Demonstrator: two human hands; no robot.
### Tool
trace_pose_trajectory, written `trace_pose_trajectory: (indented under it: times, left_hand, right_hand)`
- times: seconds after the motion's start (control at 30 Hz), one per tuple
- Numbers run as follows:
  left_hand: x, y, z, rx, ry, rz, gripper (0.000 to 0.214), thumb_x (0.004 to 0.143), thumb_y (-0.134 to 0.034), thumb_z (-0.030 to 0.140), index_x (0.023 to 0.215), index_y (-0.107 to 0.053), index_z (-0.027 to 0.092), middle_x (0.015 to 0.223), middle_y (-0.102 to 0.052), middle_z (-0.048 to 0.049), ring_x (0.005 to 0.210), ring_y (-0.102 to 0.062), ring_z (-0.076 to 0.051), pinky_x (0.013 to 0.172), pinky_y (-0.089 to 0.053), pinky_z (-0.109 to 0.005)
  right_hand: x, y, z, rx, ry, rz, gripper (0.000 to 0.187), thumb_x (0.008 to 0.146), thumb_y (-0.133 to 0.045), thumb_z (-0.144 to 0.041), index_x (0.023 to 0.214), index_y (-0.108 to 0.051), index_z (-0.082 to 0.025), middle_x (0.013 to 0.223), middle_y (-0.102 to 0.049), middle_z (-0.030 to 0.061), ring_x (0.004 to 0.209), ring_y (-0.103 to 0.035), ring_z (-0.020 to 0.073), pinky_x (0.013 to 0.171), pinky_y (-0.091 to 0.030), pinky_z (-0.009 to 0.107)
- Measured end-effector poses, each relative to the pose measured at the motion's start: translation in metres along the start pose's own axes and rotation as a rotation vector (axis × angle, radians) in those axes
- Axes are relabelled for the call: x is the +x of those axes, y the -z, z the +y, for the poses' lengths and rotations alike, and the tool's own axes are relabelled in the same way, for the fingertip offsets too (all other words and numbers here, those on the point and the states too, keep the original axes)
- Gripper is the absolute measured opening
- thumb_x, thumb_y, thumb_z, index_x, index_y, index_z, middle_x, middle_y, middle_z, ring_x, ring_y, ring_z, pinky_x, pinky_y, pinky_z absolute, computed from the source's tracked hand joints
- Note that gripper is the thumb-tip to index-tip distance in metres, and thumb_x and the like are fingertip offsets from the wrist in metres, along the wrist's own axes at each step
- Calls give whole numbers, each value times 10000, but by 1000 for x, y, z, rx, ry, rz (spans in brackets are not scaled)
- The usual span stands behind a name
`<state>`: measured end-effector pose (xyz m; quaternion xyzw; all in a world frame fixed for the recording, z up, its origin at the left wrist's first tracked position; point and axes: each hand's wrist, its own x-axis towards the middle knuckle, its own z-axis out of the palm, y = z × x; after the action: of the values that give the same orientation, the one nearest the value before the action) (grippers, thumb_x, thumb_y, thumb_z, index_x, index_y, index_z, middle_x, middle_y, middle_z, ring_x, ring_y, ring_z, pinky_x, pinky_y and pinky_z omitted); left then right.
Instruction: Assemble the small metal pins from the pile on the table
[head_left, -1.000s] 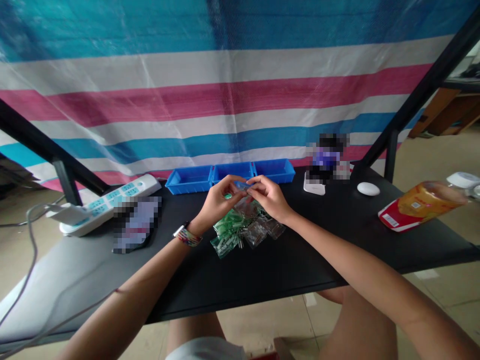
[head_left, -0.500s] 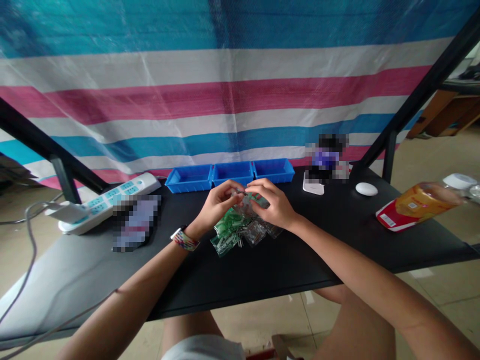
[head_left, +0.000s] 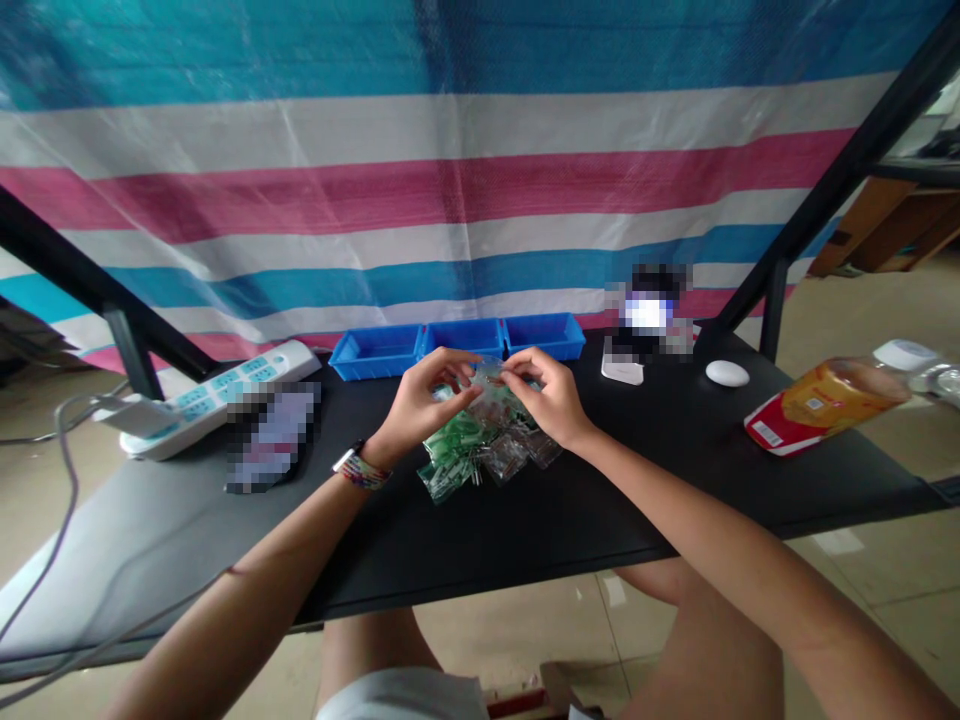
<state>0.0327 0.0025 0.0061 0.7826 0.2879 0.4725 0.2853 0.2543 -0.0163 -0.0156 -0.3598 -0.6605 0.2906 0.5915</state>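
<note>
My left hand (head_left: 429, 398) and my right hand (head_left: 550, 400) face each other over the middle of the black table. Between their fingertips is a small clear plastic bag (head_left: 491, 378), pinched on its left and right sides. What is inside the bag is too small to make out. Below it lies a pile of small bags: some green ones (head_left: 456, 445) at the left and clear ones with dark contents (head_left: 506, 456) at the right. A watch with a woven colourful band (head_left: 361, 467) sits on my left wrist.
Three joined blue bins (head_left: 459, 346) stand behind the pile. A white power strip (head_left: 225, 398) and a blurred object (head_left: 276, 435) are on the left. Rightward are a white case (head_left: 622, 362), a white oval object (head_left: 727, 374) and a tilted bottle (head_left: 829, 402).
My hands have drawn slightly apart, and the clear bag now shows spread between the fingertips. The view has shifted a little.
</note>
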Motion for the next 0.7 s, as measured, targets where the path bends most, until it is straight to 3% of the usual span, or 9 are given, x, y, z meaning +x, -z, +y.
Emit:
trace_pose_trajectory:
  times: [0.07, 0.13, 0.27, 0.4, 0.53, 0.6, 0.7]
  left_hand:
    - [0, 0, -3, 56, -73, -7, 514, 935, -788, 285, 1420, -631, 227, 1090, -725, -72, 891, -712, -176, 765, -606, -284]
    - [0, 0, -3, 166, -171, -16, 509, 973, -718, 223, 1469, -602, 245, 1206, -717, -98, 1008, -722, -200, 845, -620, -320]
    - [-1, 1, 1, 362, -306, -16, 225, 1013, -667, 205, 1217, -755, 240, 1346, -668, -116, 1256, -660, -254, 1059, -569, -418]
    - [-1, 0, 0, 366, -244, 80, 103, 1000, -722, 286, 1041, -783, 214, 1138, -738, -93, 1064, -707, -227, 960, -584, -391]
    - [4, 7, -15, 263, -1, 320, 148, 978, -735, 345, 994, -754, 199, 889, -743, -37, 763, -666, -160, 738, -562, -304]
    - [7, 16, -28, 181, 114, 465, 184, 951, -749, 371, 1002, -731, 196, 827, -709, -18, 710, -659, -145, 665, -544, -269]
    - [13, 34, -46, 87, 218, 619, 292, 895, -781, 394, 1083, -657, 207, 732, -625, 34, 620, -664, -138, 576, -534, -244]
  right_hand:
    - [1, 0, 3, 98, -104, -11, 242, 921, -779, -414, 1037, -671, -230, 868, -791, 36, 849, -783, 238, 811, -585, 363]
    - [1, 0, 5, 168, -180, -28, 336, 888, -814, -456, 1093, -661, -238, 862, -802, 35, 870, -796, 252, 822, -587, 371]
    - [0, -2, 1, 246, -246, -53, 447, 838, -859, -510, 1133, -647, -249, 856, -804, 27, 850, -794, 255, 814, -601, 378]
    - [-1, 0, -4, 219, -218, -77, 343, 956, -727, -518, 1156, -650, -249, 856, -795, 30, 799, -776, 236, 808, -613, 394]
    - [1, 9, -6, -52, 21, -117, 147, 977, -688, -344, 1073, -678, -235, 910, -780, 46, 868, -744, 240, 837, -580, 408]
    - [2, 13, -6, -240, 215, -264, 87, 934, -727, -267, 1004, -697, -225, 961, -770, 59, 939, -707, 257, 900, -554, 439]
    - [2, 15, -6, -429, 396, -484, 186, 870, -813, -247, 1032, -725, -217, 1054, -758, 87, 1044, -653, 291, 964, -530, 477]
